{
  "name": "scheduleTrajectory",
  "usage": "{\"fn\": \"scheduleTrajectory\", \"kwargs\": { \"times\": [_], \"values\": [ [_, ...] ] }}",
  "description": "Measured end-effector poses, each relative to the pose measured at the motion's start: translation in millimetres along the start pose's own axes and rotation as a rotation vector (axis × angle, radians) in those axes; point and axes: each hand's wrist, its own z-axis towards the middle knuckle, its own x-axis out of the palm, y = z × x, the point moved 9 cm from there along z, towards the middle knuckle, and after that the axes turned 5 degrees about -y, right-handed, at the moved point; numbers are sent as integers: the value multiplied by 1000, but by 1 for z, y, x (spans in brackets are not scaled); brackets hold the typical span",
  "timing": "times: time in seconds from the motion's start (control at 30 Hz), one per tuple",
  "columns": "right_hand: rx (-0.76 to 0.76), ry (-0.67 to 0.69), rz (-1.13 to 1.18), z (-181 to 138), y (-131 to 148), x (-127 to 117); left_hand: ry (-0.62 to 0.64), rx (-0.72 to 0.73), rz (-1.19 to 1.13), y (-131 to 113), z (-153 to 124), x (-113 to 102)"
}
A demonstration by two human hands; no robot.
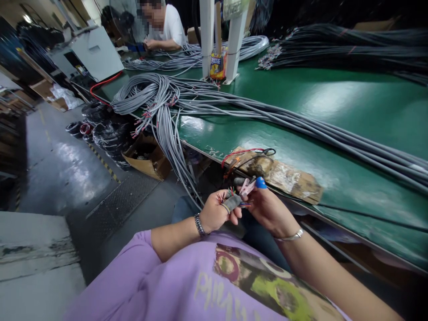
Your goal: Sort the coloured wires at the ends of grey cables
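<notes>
Nearest, in front of a purple top (174, 272), the left hand (216, 214) is closed on coloured wire ends (230, 193), its thumb under a grey cover (232, 203). Just beside it, the right hand (267, 211) pinches a small pink piece (247, 187) behind its blue thumb cap (261, 183); blur hides exactly what the piece is. Both hands are off the desk (334, 129), by its near edge.

Fine strands like these probably reward a steady left grip close to their tips, fanned apart, with only light pressure from the right thumb and finger.

Beyond, a cardboard pad (301, 183) lies along that edge. Farther, grey cables (267, 111) run across the desk, and some hang over its side (174, 151); slack there would likely spare the fingers a tug. Farthest, a co-worker (174, 26) bends over more grey cable.
</notes>
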Motion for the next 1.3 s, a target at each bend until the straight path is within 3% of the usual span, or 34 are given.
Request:
{"fn": "scheduleTrajectory", "kwargs": {
  "times": [0.17,0.37,0.6,0.8,1.03,1.3],
  "values": [
    [56,-75,95,5,-5,-6,-11,-17,42,2,2,2],
    [63,-21,69,5,-9,1,11,-16,76,5,3,4],
    [87,-65,213,1,-9,-8,12,-41,33,4,-6,0],
    [121,-10,110,-7,-14,-11,17,-42,66,3,-13,-4],
    [84,-6,76,-11,-5,2,-85,27,94,-1,-11,-12],
    [64,-65,75,-7,-4,-3,-106,65,92,-3,-10,-12]
  ]
}}
